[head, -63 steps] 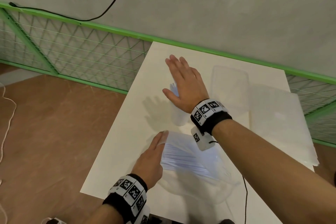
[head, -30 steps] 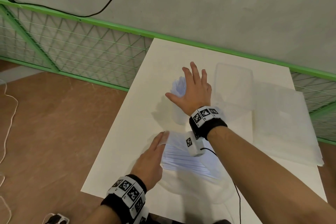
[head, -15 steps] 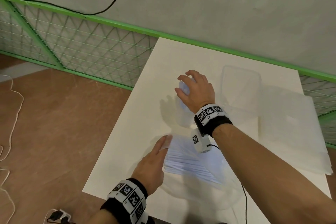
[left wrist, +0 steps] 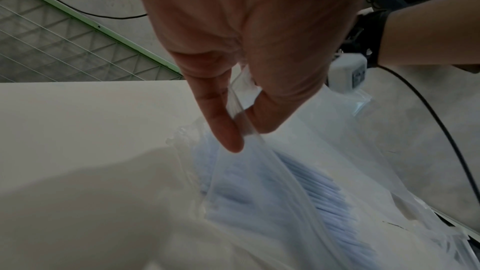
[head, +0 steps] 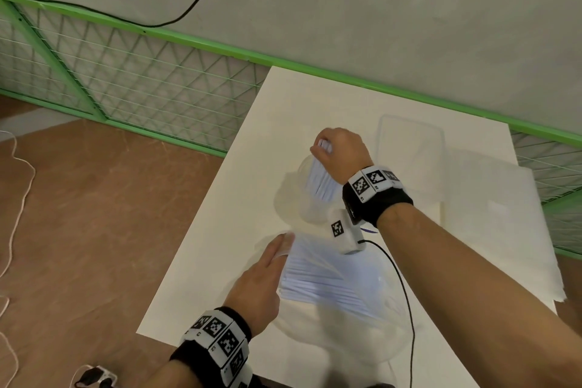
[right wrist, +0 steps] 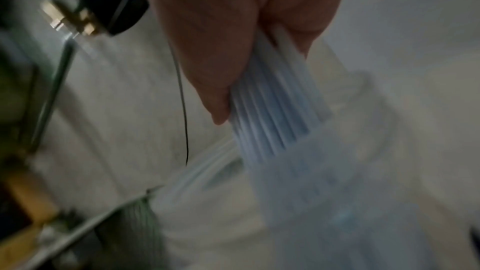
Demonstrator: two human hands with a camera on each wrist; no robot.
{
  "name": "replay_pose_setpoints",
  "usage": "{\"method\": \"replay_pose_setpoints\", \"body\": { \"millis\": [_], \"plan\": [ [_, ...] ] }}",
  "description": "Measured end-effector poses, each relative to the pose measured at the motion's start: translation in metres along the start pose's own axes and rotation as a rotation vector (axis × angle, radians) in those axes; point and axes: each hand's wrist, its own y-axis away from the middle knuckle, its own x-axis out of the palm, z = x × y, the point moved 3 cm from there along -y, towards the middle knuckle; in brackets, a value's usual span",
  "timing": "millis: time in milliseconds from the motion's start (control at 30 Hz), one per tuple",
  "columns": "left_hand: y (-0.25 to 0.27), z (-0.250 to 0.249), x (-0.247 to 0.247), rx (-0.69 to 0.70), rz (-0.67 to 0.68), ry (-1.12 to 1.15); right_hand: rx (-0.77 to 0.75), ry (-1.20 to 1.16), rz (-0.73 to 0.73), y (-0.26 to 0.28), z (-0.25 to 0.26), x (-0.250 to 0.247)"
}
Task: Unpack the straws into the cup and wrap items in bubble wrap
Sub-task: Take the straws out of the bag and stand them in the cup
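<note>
Half a second ago the right hand (head: pixel 341 154) was only curling over the straws standing in the clear cup (head: pixel 304 195); now its grip is closed round that bundle of pale straws (head: pixel 321 181), gathering the tops together over the cup, so I judge this batch is being settled in. The left hand (head: pixel 261 287) pinches the mouth of the clear bag (left wrist: pixel 241 110), where many straws lie, so unpacking is far from done. A clear lid (head: pixel 411 148) and the bubble wrap sheets (head: pixel 491 224) wait untouched on the bench (head: pixel 220 230), and the right wrist's cable (head: pixel 401 290) trails across the bag.
</note>
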Motion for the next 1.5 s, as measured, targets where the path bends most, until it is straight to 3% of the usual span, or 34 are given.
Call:
{"method": "replay_pose_setpoints", "body": {
  "millis": [67, 133, 200, 267, 500, 767, 1100, 1367, 1500],
  "plan": [
    [-0.001, 0.0, 0.0, 0.014, -0.007, 0.001, -0.076, 0.127, 0.017, 0.004, 0.001, -0.001],
    [-0.003, 0.001, 0.0, 0.015, -0.017, 0.001, -0.152, 0.149, -0.135, 0.014, 0.006, -0.01],
    [-0.003, 0.001, 0.0, 0.01, -0.014, 0.003, -0.13, 0.06, -0.295, 0.032, 0.012, -0.017],
    [-0.003, 0.003, 0.001, -0.004, -0.008, 0.005, -0.05, -0.057, -0.341, 0.055, 0.016, -0.015],
    [-0.003, 0.006, 0.004, -0.031, 0.005, 0.013, 0.14, -0.192, -0.273, 0.097, 0.019, 0.021],
    [-0.003, 0.006, 0.003, 0.012, 0.01, 0.009, 0.19, -0.22, -0.296, 0.06, 0.005, 0.026],
    [0.0, 0.004, 0.005, 0.041, 0.01, -0.006, 0.075, -0.027, -0.138, 0.016, 0.0, 0.019],
    [0.004, 0.0, 0.004, -0.021, 0.048, -0.041, -0.039, -0.096, -0.172, 0.007, 0.001, 0.023],
    [0.004, 0.001, 0.004, -0.026, 0.061, -0.029, -0.036, -0.162, -0.261, 0.003, 0.004, 0.008]
  ]
}}
